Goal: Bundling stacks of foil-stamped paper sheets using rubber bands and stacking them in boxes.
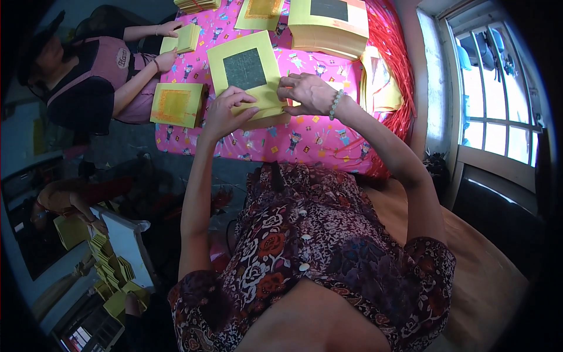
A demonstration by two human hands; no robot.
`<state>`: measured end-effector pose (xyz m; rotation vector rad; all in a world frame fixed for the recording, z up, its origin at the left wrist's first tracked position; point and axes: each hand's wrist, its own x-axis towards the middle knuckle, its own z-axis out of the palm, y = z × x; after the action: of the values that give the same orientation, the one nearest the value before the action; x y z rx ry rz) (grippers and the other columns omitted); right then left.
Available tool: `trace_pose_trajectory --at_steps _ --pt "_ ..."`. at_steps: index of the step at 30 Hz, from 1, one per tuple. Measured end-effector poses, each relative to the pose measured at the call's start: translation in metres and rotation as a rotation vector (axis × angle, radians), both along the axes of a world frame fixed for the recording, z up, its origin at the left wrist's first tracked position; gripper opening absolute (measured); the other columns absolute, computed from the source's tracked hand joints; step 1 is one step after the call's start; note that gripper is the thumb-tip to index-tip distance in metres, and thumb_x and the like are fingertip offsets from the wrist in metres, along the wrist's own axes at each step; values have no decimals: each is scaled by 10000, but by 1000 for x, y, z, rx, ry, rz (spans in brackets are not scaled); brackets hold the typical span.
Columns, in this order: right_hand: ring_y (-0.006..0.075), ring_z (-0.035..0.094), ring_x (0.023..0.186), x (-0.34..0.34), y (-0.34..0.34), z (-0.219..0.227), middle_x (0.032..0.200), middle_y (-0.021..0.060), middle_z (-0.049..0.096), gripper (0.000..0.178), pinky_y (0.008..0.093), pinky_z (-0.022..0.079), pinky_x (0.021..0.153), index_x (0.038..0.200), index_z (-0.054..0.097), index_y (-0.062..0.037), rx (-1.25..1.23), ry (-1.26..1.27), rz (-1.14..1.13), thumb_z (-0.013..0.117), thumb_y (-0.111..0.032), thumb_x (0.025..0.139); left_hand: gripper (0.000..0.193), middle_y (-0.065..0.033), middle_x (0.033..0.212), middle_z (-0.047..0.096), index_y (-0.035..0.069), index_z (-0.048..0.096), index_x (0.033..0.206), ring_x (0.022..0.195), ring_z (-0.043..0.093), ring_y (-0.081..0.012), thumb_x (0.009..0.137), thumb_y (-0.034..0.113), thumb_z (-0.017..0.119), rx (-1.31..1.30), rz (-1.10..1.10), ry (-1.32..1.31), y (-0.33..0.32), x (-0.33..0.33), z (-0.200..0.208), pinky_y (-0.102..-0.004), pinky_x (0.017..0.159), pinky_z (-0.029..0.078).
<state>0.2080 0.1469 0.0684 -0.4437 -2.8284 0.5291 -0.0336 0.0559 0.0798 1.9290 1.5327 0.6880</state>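
A thick stack of yellow paper (258,45) lies on the table in front of me, with a dark square in the middle of its top sheet. My left hand (230,111) rests at the stack's near left edge, its fingers on the top sheet and its thumb stretched apart along the near side. At the right near corner, my right hand (311,94) has its fingers bent over the paper's edge and its thumb low beside them; it appears to grip the sheets there. A bead bracelet (336,104) circles my right wrist.
A pink patterned cloth (246,146) covers the table. Yellow paper stacks (174,105) lie left, and a taller one (328,35) stands far right. Red strips (399,70) hang along the right edge. A co-worker (88,76) at the left holds a small yellow bundle (186,38).
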Motion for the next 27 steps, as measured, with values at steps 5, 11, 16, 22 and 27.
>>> trace_pose_trajectory --at_steps 5,11,16,22,27 --pt "229 557 919 -2 -11 9 999 60 528 282 376 475 804 932 516 -91 83 -1 25 657 -207 717 239 -20 878 593 104 677 919 738 567 -161 744 255 738 -8 -8 -25 -2 -1 2 -280 647 470" --pt "242 565 932 1 -15 2 1040 62 532 204 343 493 799 864 505 -83 144 172 168 635 -146 720 233 -21 875 591 101 675 917 725 566 -158 747 249 735 -37 7 -12 -5 -3 3 -279 640 467" --pt "197 563 836 2 -11 -5 885 46 520 189 339 491 732 856 503 -93 150 213 170 617 -127 709 224 -23 875 589 104 674 923 718 563 -159 751 238 728 -27 -4 -13 -3 -3 8 -279 639 466" --pt "285 588 682 0 -12 9 735 85 525 183 382 491 630 838 458 -63 -60 309 -11 613 -123 763 230 2 855 592 21 641 991 779 549 -74 847 200 647 -137 250 -630 -2 -17 1 -218 696 445" --pt "283 586 669 3 -6 18 737 91 522 196 373 474 578 841 444 -74 -158 487 -97 627 -98 775 260 2 744 530 68 554 909 562 474 -60 934 322 507 -160 876 -671 -5 -67 -14 -184 471 365"
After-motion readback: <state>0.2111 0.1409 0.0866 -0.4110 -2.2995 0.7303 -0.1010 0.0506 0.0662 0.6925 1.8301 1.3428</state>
